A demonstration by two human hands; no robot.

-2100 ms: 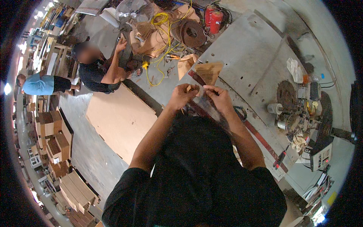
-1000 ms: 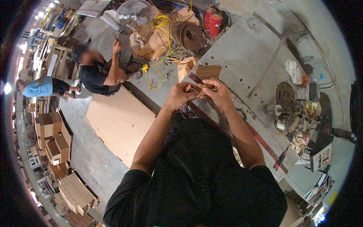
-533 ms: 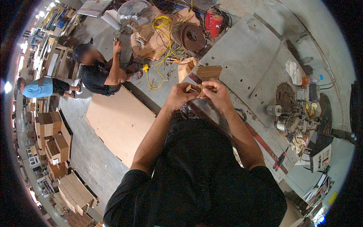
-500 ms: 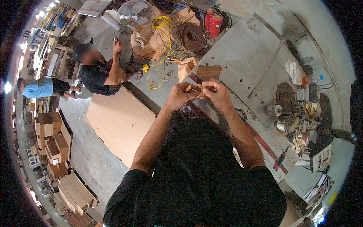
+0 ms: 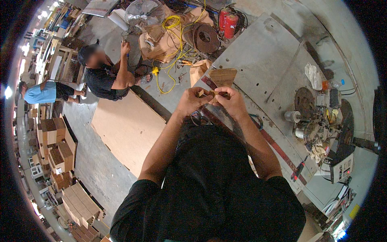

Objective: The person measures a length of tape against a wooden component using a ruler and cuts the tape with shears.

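Note:
Close together above the near corner of the grey metal table (image 5: 254,56), my two hands work on a small tan piece (image 5: 201,94) whose kind I cannot make out. My left hand (image 5: 191,101) pinches it between thumb and fingers. My right hand (image 5: 232,104) is closed too, its thumb and fingertips meeting the left ones at the same piece. Fingers cover most of it. Just beyond the right hand, a brown wood block (image 5: 223,76) with visible grain lies at the table's corner.
Left of me a large tan board (image 5: 129,131) lies on the floor. A person in black (image 5: 105,76) crouches beyond it. Yellow cable (image 5: 172,24), a fan (image 5: 144,14) and red extinguishers (image 5: 229,26) stand ahead. Machine parts (image 5: 316,129) and a red-black tool (image 5: 298,171) occupy the table's right.
My fingertips have shifted slightly around the small tan piece, and less of it shows between them. Both arms stay nearly in place.

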